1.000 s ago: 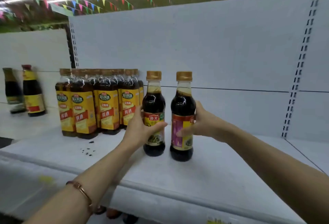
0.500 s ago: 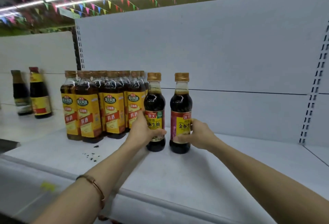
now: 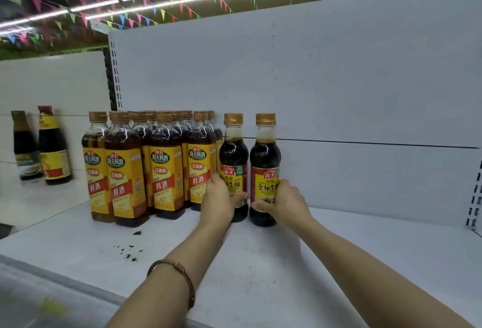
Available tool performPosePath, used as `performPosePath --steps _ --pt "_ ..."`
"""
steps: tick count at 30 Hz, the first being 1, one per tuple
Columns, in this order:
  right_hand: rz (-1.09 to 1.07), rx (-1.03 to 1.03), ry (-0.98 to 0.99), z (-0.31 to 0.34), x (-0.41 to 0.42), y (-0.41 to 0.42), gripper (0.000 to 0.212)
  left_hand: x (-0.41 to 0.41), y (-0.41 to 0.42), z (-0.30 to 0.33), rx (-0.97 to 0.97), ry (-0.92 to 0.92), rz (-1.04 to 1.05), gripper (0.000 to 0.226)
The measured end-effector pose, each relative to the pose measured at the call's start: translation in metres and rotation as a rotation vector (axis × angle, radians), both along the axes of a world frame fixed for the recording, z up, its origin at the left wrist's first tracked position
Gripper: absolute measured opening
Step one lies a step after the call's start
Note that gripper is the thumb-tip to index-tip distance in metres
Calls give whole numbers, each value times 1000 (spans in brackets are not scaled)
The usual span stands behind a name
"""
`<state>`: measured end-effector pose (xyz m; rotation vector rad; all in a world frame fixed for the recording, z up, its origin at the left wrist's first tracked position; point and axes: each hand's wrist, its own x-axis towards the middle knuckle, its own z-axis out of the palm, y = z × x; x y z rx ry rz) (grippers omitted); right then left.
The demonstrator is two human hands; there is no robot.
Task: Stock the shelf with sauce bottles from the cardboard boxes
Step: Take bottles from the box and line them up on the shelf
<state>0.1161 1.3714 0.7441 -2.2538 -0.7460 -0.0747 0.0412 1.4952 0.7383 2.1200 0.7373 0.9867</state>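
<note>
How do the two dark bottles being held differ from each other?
The left-hand bottle has a green patch atop its label; the right-hand bottle has a red band there. The left-hand bottle stands beside the yellow-labelled bottles; the right-hand bottle borders bare shelf. Both upright, gold-capped.

The left hand covers the lower left of the left sauce bottle's label, and the right hand hides the right side of the right sauce bottle's label. Behind the front yellow-label bottles, the back rows show little but caps. At nine o'clock, two dark bottles are smeared, labels unreadable. Both forearms run off the bottom edge.
</note>
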Motion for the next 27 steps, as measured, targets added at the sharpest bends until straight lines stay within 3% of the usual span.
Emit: performPosePath --steps 13,27 --pt "-125 -89 -105 -5 19 27 67 17 7 3 93 110 69 69" --pt "-185 -17 -162 -15 29 37 67 37 14 11 95 257 98 68"
